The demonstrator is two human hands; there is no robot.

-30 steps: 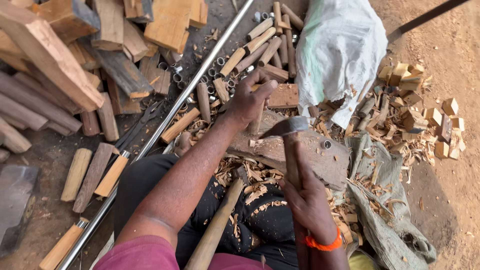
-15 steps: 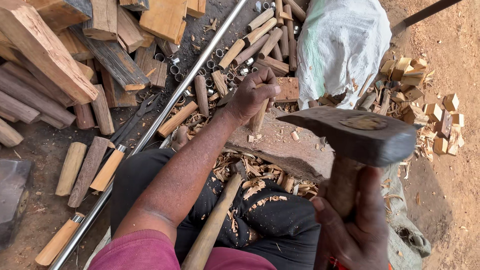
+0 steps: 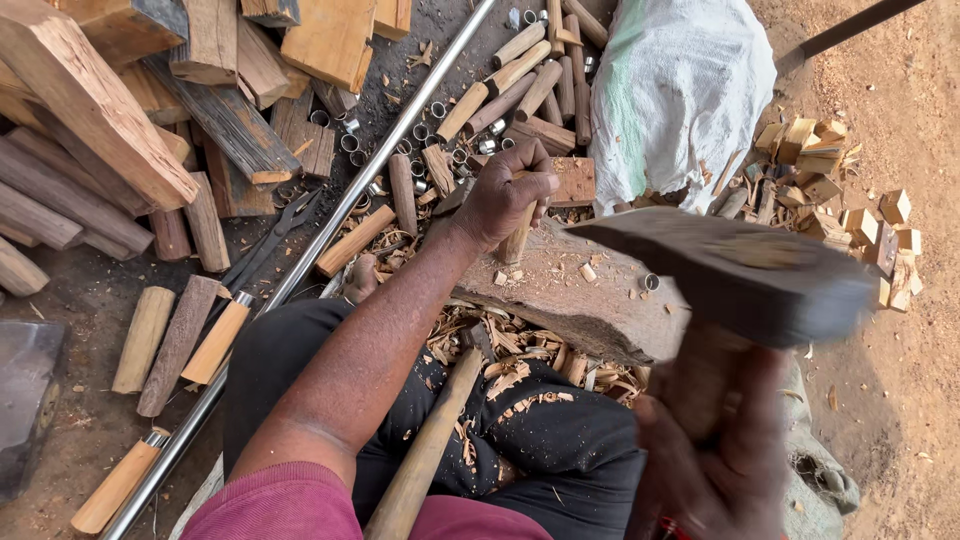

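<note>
My left hand (image 3: 507,192) grips a short wooden peg (image 3: 517,240) and holds it upright on a flat wooden chopping block (image 3: 560,300). My right hand (image 3: 715,455) is wrapped around the wooden handle of a hatchet, raised close to the camera. The hatchet's dark metal head (image 3: 740,275) is blurred and hangs above the right part of the block. Wood shavings lie on my dark trousers (image 3: 540,440) and around the block.
A long steel pipe (image 3: 330,220) runs diagonally across the ground. Rough timber offcuts (image 3: 130,130) are piled at the left, turned wooden handles (image 3: 510,85) and small metal rings (image 3: 430,125) at top centre. A white sack (image 3: 680,90) and small wood blocks (image 3: 840,200) lie at the right. Another wooden handle (image 3: 425,450) rests across my lap.
The hatchet has risen from the block up toward the camera in my right hand. My left hand has kept the peg upright on the block.
</note>
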